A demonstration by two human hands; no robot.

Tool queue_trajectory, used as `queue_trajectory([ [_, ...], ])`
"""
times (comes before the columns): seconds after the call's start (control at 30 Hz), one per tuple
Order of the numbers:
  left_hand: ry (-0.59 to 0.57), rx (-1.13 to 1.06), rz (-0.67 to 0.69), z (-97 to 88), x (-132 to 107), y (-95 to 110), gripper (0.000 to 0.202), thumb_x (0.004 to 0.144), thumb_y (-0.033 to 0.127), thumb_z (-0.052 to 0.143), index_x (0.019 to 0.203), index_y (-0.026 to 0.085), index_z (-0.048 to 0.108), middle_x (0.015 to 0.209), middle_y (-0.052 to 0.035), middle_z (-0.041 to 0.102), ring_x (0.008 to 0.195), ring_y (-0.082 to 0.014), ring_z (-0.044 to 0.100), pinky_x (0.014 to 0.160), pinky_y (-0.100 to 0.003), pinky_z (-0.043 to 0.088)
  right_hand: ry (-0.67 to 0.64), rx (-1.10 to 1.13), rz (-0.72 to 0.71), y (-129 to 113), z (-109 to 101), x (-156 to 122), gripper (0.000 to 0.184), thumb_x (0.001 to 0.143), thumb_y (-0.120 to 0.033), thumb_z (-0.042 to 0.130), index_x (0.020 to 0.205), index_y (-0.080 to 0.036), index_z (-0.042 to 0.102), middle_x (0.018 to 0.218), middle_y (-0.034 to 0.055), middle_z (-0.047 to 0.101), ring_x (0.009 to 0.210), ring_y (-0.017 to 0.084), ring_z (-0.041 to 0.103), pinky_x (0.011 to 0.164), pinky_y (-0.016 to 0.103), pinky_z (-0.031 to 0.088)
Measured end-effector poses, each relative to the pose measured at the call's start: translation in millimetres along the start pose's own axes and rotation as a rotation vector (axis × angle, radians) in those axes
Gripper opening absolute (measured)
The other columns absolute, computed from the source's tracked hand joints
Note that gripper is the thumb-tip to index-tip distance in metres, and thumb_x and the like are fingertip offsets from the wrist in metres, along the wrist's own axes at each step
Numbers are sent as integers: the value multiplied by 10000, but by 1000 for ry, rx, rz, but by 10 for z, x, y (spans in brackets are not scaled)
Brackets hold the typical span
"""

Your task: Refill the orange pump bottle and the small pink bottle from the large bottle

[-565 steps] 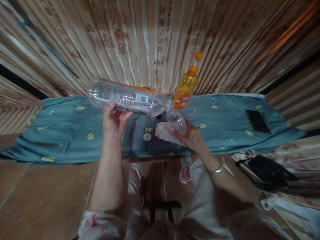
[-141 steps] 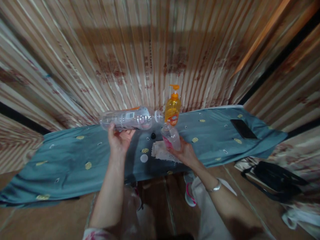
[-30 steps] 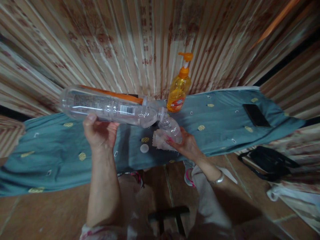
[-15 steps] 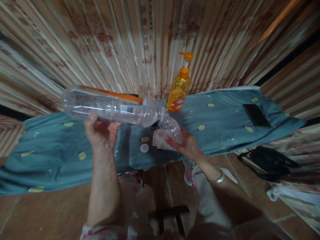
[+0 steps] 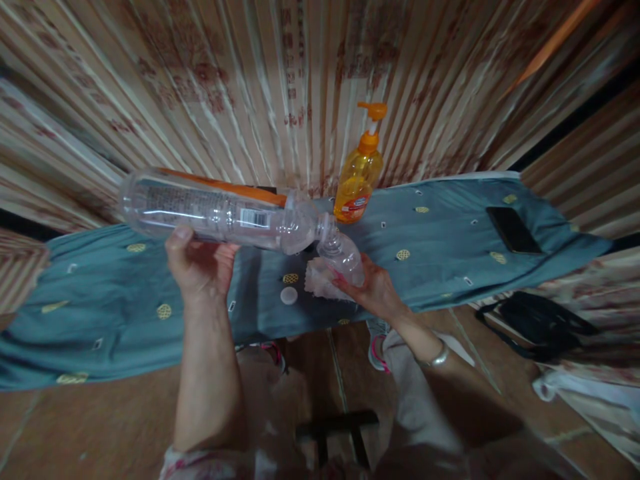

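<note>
My left hand (image 5: pixel 205 267) is closed around a large clear plastic bottle (image 5: pixel 200 210) with a printed label and barcode. It lies nearly level in the air, its neck pointing right and slightly down. At that neck meets the mouth of a small clear bottle (image 5: pixel 343 257), tilted up to the left. Fingers of my right hand (image 5: pixel 375 287) are wrapped round the small bottle's lower part. Whether liquid passes between the mouths I cannot tell. Under the small bottle is a pale cloth (image 5: pixel 323 279) with jagged edges. A white round cap (image 5: pixel 289 295) lies left of it.
A pump bottle of orange-yellow liquid (image 5: pixel 357 180) stands at the back of the bench covered in teal cloth (image 5: pixel 435 260). A black phone (image 5: pixel 513 230) lies at the right. Behind hangs a striped curtain (image 5: pixel 240 87). A black bag (image 5: pixel 543 323) is at lower right.
The base of the large bottle has risen slightly, tilting it a little more toward the small bottle. My right hand and the small bottle stay in place.
</note>
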State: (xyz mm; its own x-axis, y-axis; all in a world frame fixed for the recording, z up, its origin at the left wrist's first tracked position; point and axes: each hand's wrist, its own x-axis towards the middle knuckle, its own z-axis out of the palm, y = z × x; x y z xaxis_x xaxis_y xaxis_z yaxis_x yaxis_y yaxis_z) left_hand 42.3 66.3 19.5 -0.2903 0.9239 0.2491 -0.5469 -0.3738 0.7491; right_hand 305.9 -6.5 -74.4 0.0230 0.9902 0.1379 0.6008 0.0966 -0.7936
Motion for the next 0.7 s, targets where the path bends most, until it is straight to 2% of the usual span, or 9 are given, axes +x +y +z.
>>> queue_trajectory([
  [0.13,-18,10,7,-7,5,-2,510,583,416,826,1063,289,708,1056,-45,769,1220,-357,693,937,-510,647,-6,-3,9,15,6,-1,635,841,-417,818,1400,-194,617,1206,151,820,1132,383,791,940,504,651],
  [0.43,-15,-17,12,-35,20,-17,446,585,396,824,999,289,698,1006,-44,749,1220,-362,692,937,-525,648,1,-3,-2,23,7,-2,599,852,-422,806,1397,-250,625,1185,120,823,1111,376,794,932,516,655],
  [0.7,-8,-1,13,-33,18,-16,511,574,415,820,1051,282,695,989,-43,744,1168,-348,703,929,-526,645,5,-3,2,-9,-1,-2,609,832,-392,836,1362,-163,641,1183,163,823,1090,371,803,932,491,657],
])
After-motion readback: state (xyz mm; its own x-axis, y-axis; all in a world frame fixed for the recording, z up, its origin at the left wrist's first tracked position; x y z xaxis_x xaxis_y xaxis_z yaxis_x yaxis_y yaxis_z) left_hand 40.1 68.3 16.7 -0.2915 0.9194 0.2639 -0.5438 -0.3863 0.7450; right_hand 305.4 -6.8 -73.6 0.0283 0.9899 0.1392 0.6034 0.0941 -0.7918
